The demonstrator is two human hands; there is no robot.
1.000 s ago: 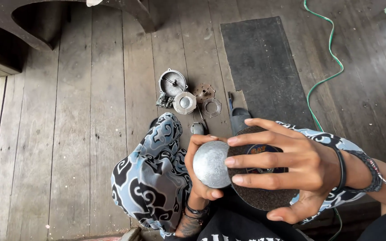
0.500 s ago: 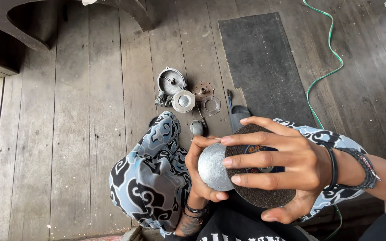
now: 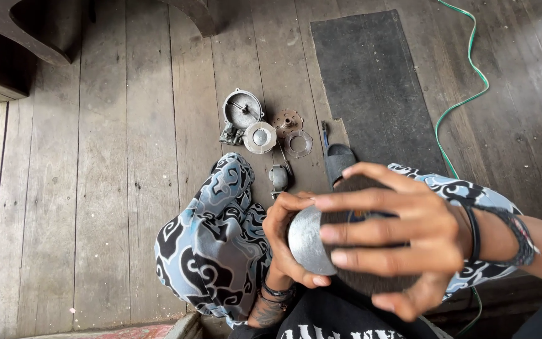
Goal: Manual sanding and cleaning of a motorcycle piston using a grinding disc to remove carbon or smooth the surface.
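Above the knees, both hands [image 3: 371, 242] clasp a metal cylinder [image 3: 308, 242].

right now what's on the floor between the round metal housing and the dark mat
In the head view, a rusty toothed disc and a thin metal ring lie on the floorboards between the round metal housing and the dark mat.

A round, dull grey metal disc [image 3: 305, 242] is held in the lower centre of the frame, its flat, scuffed face turned upward and left. Its right half is hidden under fingers, against a dark round body [image 3: 371, 276].
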